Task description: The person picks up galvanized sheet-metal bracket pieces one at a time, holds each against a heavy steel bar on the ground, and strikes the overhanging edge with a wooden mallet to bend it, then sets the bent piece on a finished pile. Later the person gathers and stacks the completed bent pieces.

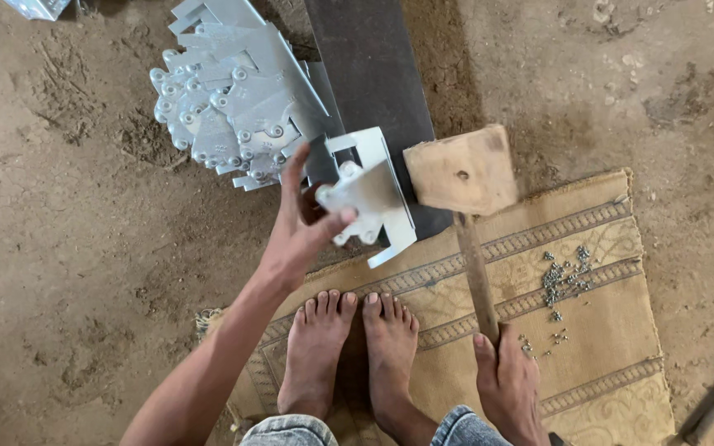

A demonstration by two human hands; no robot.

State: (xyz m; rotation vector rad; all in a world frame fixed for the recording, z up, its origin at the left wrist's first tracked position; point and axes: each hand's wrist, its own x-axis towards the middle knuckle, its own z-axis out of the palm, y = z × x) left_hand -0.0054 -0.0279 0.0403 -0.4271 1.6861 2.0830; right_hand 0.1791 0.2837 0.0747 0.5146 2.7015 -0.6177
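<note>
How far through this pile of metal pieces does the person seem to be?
Looks done: a heap of metal brackets with fasteners already in them lies on the dirt beside the dark steel bar. In hand: the left hand steadies one bracket on the bar, while the right hand holds a wooden mallet raised beside it. Left: loose small fasteners are scattered on the mat; how many brackets remain is not visible.

The dark steel bar [373, 74] is the landmark: bracket pile [225, 107] lies left of it, woven mat [605, 363] before it, small fasteners [564, 277] on that mat.
</note>
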